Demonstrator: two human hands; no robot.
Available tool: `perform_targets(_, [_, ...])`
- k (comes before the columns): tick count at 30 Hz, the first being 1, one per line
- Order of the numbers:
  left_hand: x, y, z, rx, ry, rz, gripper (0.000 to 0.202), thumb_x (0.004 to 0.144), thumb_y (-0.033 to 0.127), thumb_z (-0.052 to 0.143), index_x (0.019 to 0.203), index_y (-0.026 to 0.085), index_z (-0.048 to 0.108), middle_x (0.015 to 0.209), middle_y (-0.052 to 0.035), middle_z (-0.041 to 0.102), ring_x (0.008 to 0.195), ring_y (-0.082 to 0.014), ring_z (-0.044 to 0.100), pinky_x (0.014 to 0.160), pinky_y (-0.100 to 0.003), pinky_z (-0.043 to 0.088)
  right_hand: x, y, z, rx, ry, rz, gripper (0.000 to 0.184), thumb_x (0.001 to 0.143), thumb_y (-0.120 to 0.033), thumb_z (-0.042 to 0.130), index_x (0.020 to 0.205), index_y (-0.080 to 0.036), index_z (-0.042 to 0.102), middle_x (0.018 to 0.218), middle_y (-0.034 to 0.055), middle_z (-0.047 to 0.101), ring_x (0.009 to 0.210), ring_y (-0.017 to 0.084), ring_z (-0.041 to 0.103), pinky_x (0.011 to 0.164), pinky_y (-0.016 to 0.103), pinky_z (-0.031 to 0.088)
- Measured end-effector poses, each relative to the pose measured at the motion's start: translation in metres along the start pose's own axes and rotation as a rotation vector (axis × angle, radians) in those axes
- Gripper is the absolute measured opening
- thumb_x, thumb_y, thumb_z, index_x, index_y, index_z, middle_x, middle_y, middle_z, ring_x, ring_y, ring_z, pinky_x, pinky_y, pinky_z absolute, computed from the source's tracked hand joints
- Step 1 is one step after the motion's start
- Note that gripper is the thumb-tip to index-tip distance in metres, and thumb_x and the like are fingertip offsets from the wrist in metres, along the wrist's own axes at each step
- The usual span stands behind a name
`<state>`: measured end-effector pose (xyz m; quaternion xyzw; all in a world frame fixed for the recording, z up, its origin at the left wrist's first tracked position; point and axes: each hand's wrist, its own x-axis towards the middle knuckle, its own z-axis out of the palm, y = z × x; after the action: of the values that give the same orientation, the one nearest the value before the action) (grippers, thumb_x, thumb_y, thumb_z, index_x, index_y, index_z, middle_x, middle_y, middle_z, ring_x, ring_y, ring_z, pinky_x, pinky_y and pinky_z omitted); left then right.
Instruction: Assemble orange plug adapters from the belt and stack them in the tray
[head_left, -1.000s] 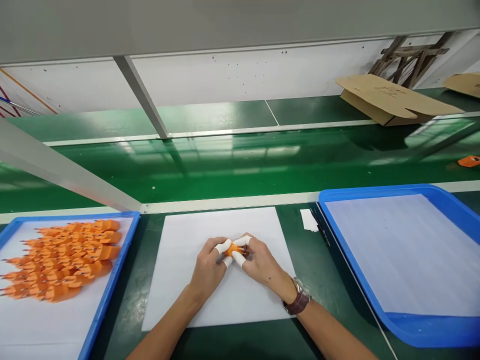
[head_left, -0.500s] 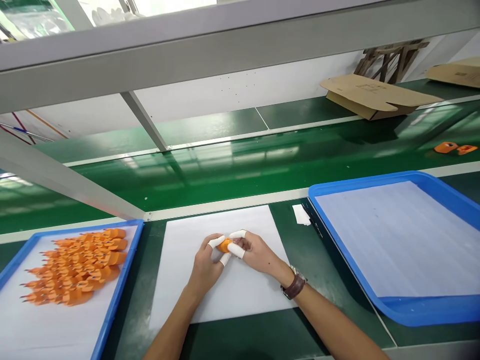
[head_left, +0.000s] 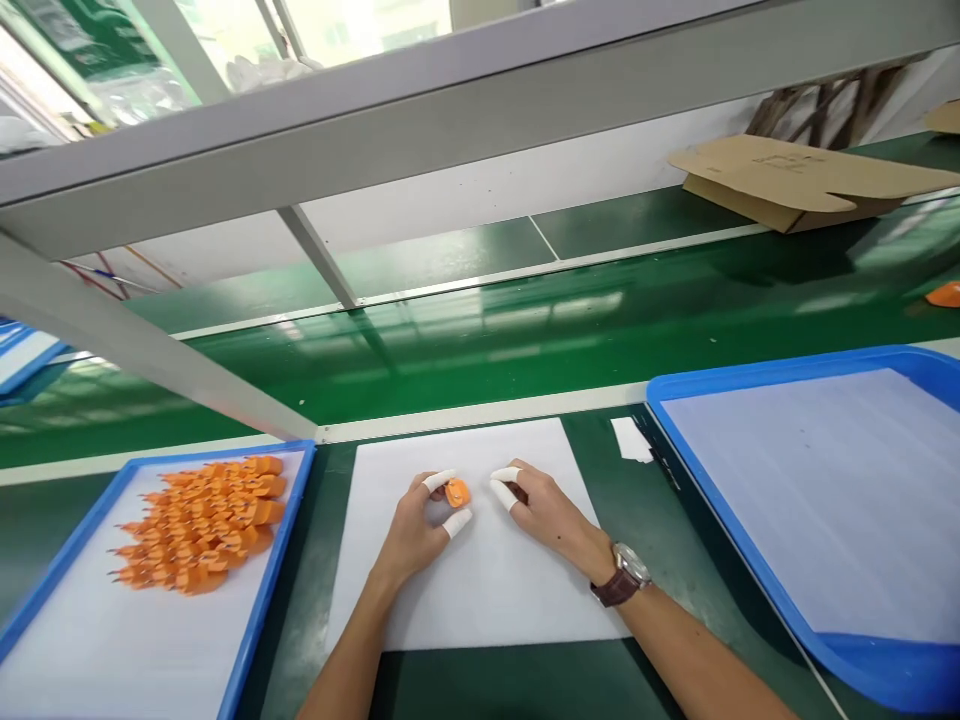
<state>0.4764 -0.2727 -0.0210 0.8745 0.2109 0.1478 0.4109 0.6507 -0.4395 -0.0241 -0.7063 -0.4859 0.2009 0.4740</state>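
My left hand point(head_left: 420, 525) pinches a small orange plastic part point(head_left: 457, 492) between thumb and forefinger, both wearing white finger cots. It rests on a white foam sheet point(head_left: 480, 580). My right hand point(head_left: 541, 510) lies a little to the right of the part, apart from it, fingers curled with white cots on thumb and forefinger and nothing visible in them. A brown-strapped watch point(head_left: 621, 578) sits on the right wrist.
A blue tray point(head_left: 247, 640) at the left holds a pile of several orange parts point(head_left: 202, 522). A large blue tray point(head_left: 757, 520) lined with white foam stands at the right. Beyond lies a green conveyor belt point(head_left: 525, 330), with flattened cardboard point(head_left: 795, 175) and another orange part point(head_left: 946, 294) far right.
My right hand has let go of the orange part and drawn away to the right; the left hand keeps it. The view has tilted up and shifted.
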Motion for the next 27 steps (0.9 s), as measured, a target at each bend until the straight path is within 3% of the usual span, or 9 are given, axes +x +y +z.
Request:
perform_targets(9, [-0.01, 0.008, 0.007, -0.059, 0.138, 0.053, 0.035, 0.081, 0.026, 0.075, 0.115, 0.025, 0.067, 0.107, -0.006, 0.067, 0.09, -0.0185, 0.066, 0.083, -0.035, 0.058, -0.005, 0.013, 0.01, -0.11, -0.068, -0.052, 0.026, 0.095, -0.021, 0.044, 0.111, -0.026, 0.065, 0.097, 0.0069, 0.064, 0.075, 0.022, 0.06, 0.068, 0.037, 0.051])
perform_targets(13, [-0.015, 0.012, -0.011, 0.019, 0.196, 0.065, 0.036, 0.079, 0.023, 0.075, 0.115, 0.025, 0.067, 0.111, -0.0061, 0.067, 0.088, -0.0174, 0.067, 0.081, -0.033, 0.059, -0.008, 0.014, 0.013, -0.185, -0.059, -0.076, 0.023, 0.097, -0.025, 0.044, 0.11, -0.027, 0.064, 0.097, 0.0069, 0.065, 0.073, 0.022, 0.061, 0.065, 0.036, 0.051])
perform_targets(16, [-0.014, 0.008, -0.054, 0.134, 0.266, 0.04, 0.04, 0.08, 0.019, 0.07, 0.119, 0.024, 0.064, 0.114, -0.006, 0.067, 0.094, -0.0176, 0.067, 0.086, -0.033, 0.057, -0.009, 0.016, 0.016, -0.216, -0.047, -0.102, 0.022, 0.099, -0.031, 0.044, 0.11, -0.027, 0.062, 0.099, 0.007, 0.065, 0.072, 0.022, 0.061, 0.063, 0.035, 0.05])
perform_targets(20, [-0.011, -0.011, -0.143, 0.365, 0.393, -0.098, 0.037, 0.085, 0.021, 0.061, 0.121, 0.019, 0.06, 0.119, -0.01, 0.064, 0.11, -0.024, 0.061, 0.098, -0.04, 0.05, -0.009, 0.021, 0.019, -0.241, -0.038, -0.124, 0.024, 0.101, -0.033, 0.042, 0.111, -0.025, 0.062, 0.1, 0.0076, 0.065, 0.07, 0.02, 0.06, 0.062, 0.035, 0.05])
perform_targets(23, [-0.01, -0.03, -0.2, 0.553, 0.406, -0.234, 0.032, 0.078, 0.016, 0.062, 0.109, 0.014, 0.066, 0.117, -0.0142, 0.065, 0.123, -0.0333, 0.053, 0.108, -0.048, 0.038, -0.009, 0.024, 0.02, -0.252, -0.044, -0.122, 0.025, 0.101, -0.032, 0.04, 0.113, -0.025, 0.062, 0.101, 0.007, 0.064, 0.071, 0.019, 0.06, 0.063, 0.033, 0.049])
perform_targets(25, [-0.011, -0.042, -0.221, 0.648, 0.366, -0.305, 0.026, 0.072, 0.015, 0.066, 0.099, 0.013, 0.068, 0.12, -0.0166, 0.065, 0.128, -0.0379, 0.048, 0.11, -0.05, 0.034, -0.009, 0.024, 0.02, -0.26, -0.043, -0.114, 0.026, 0.101, -0.032, 0.04, 0.113, -0.025, 0.062, 0.101, 0.0062, 0.064, 0.073, 0.02, 0.061, 0.063, 0.033, 0.049])
perform_targets(27, [-0.011, -0.052, -0.231, 0.717, 0.316, -0.363, 0.023, 0.068, 0.015, 0.068, 0.092, 0.015, 0.068, 0.129, -0.0168, 0.062, 0.134, -0.0396, 0.042, 0.111, -0.051, 0.031, -0.008, 0.023, 0.02, -0.264, -0.037, -0.107, 0.026, 0.101, -0.032, 0.041, 0.111, -0.026, 0.063, 0.101, 0.0056, 0.064, 0.074, 0.02, 0.062, 0.063, 0.032, 0.05])
